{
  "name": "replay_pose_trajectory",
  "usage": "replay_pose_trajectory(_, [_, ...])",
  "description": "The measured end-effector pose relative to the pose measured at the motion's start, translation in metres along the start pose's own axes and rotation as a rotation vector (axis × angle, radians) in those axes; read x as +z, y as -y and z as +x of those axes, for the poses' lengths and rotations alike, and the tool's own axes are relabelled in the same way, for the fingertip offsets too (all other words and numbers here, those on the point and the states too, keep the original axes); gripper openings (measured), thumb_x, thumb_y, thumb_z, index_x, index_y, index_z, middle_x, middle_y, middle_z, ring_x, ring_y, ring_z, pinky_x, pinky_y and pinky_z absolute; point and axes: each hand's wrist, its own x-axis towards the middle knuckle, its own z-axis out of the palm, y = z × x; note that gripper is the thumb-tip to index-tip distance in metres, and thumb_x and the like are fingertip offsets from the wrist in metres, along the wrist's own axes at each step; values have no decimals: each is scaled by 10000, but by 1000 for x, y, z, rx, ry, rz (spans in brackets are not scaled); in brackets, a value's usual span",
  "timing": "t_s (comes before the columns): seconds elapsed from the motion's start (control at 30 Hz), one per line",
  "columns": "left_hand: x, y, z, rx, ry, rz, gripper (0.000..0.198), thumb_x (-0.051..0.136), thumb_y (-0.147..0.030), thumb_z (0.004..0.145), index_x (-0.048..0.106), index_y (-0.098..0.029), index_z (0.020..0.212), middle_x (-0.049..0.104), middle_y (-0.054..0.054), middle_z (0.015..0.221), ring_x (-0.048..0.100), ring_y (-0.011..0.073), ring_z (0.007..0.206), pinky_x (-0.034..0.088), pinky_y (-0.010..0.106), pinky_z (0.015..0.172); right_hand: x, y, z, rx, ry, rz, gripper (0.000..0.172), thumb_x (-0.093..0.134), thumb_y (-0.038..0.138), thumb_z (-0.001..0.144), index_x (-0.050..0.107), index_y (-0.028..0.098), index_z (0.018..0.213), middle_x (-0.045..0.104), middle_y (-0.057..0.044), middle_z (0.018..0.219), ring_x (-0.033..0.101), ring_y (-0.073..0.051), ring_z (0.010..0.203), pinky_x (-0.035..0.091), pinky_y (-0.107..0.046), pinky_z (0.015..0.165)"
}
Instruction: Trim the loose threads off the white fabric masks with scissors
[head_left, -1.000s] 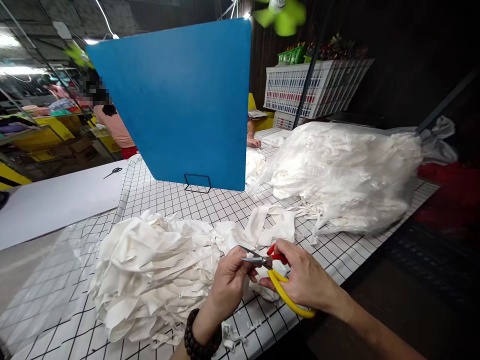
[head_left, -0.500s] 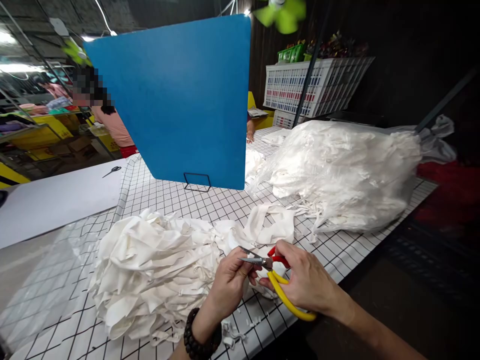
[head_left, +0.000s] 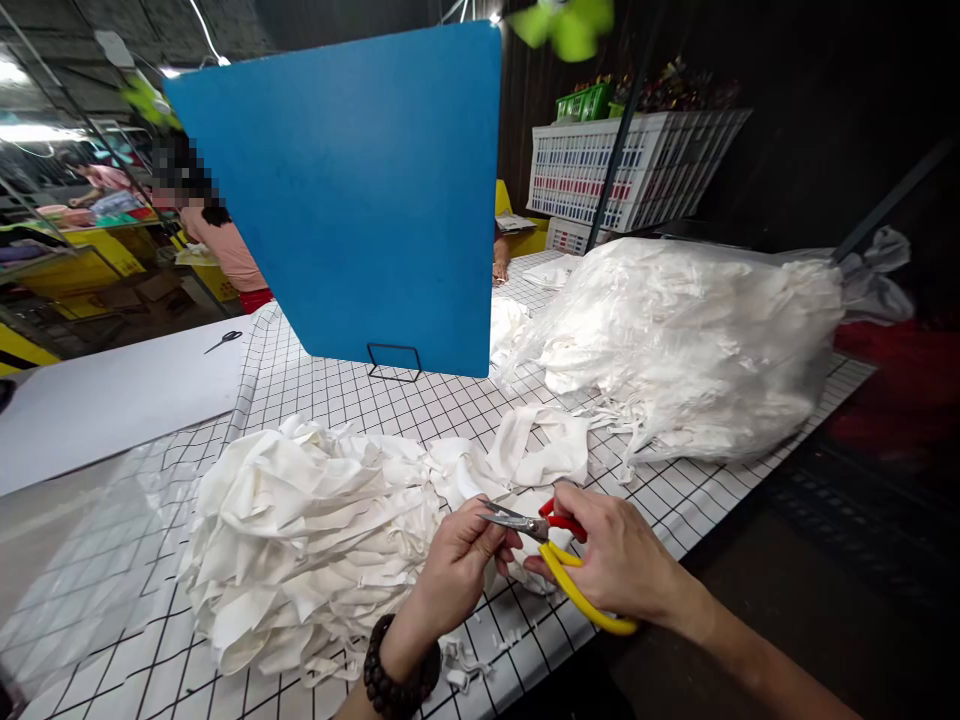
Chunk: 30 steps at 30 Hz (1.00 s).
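My right hand (head_left: 619,555) is wrapped round a pair of scissors (head_left: 521,520) with one red and one yellow handle. The blades point left and lie almost together, their tips at the fingers of my left hand (head_left: 457,565). That hand is closed in a pinch on a piece of white fabric (head_left: 532,500), mostly hidden behind the fingers and scissors. A dark beaded bracelet circles my left wrist. Left of the hands spreads a heap of white fabric pieces (head_left: 300,540). Small white scraps (head_left: 465,665) lie beneath my left forearm.
A blue board (head_left: 360,200) stands on the checked table (head_left: 330,395). To the right bulges a clear plastic bag (head_left: 690,350) of white fabric. Black scissors (head_left: 223,341) lie at the left. White crates (head_left: 600,170), a spinning fan and other people are beyond.
The scissor blades have closed from slightly apart to nearly together. My right hand has shifted a little to the right. My left hand stays almost in place.
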Motion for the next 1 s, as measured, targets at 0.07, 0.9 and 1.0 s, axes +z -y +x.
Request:
replay_pose_trajectory(0.07, [-1,-2,0,-5,16,19,331,519,-358,946,662,-122,763,535,36,786,572,102,598,498,226,555,-3,2,0,7,13,13,335,686,417,707,416,234,786,581,11,719,527,-167,618,339,-264,556])
replay_pose_trajectory(0.9, [-2,-5,2,-99,92,-2,381,528,-412,931,648,-115,724,535,16,691,531,91,530,429,229,561,11,-9,1,-45,-54,144,416,718,434,698,353,234,677,419,69,563,369,-104,504,274,-241,495])
replay_pose_trajectory(1.0, [-9,-8,7,-63,55,-8,367,517,-404,937,641,-125,732,553,24,707,559,117,581,440,245,592,13,-24,6,41,-18,385,438,745,455,691,368,232,693,393,82,582,341,-95,514,289,-225,479])
